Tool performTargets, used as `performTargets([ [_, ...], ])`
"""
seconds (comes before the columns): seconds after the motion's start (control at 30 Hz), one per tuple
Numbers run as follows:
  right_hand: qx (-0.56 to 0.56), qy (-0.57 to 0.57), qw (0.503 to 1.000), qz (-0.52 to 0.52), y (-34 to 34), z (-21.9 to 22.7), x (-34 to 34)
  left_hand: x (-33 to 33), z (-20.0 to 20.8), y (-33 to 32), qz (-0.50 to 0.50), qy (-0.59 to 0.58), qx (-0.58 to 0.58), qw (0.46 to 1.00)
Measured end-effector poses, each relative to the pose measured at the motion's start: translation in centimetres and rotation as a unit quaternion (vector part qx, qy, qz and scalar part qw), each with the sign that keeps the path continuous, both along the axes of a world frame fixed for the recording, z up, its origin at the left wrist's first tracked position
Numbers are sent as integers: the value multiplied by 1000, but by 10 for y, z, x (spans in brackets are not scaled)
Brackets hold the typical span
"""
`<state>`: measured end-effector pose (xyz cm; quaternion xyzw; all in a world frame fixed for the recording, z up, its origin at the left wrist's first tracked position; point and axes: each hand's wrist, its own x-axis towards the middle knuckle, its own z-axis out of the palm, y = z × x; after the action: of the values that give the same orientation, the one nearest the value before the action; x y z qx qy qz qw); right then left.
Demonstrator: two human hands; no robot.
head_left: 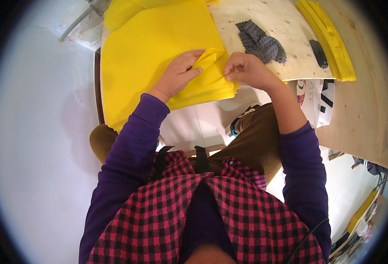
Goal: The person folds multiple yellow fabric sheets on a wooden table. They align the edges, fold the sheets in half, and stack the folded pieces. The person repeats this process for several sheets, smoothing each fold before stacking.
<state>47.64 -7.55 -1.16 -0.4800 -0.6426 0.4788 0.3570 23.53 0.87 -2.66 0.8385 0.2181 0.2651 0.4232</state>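
Note:
A stack of thin yellow fabric sheets point(159, 44) lies on the wooden table, its near corner hanging at the table's front edge. My left hand point(181, 72) is closed on a folded-up part of the top yellow fabric sheet point(209, 59), thumb on top of the fold. At that sheet's right edge, my right hand point(249, 70) pinches with thumb and forefinger, the fingertips against the fabric. The layers under the lifted fold are partly hidden by my left hand.
A crumpled dark grey cloth point(261, 42) lies beyond my right hand. Farther right are a small black object point(319, 53) and a long folded yellow fabric pile point(328, 37). A printed white bag point(319, 103) hangs below the table edge. A white wall point(40, 132) stands at left.

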Motion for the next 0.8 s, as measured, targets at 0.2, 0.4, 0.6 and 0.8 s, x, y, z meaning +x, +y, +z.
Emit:
performTargets([
  [0.2, 55, -21, 998, -29, 3, 0, -1, 0, 0, -2, 11, 5, -1, 1000],
  [0.4, 101, -41, 994, -33, 6, 5, -5, -1, 4, 0, -16, 23, -16, 999],
  [0.6, 113, -45, 992, -34, 8, 10, -7, 1, 9, -1, -42, -1, 34, 999],
  [0.8, 129, -68, 989, -36, 8, 11, -7, 0, 11, 0, -54, 5, 45, 998],
])
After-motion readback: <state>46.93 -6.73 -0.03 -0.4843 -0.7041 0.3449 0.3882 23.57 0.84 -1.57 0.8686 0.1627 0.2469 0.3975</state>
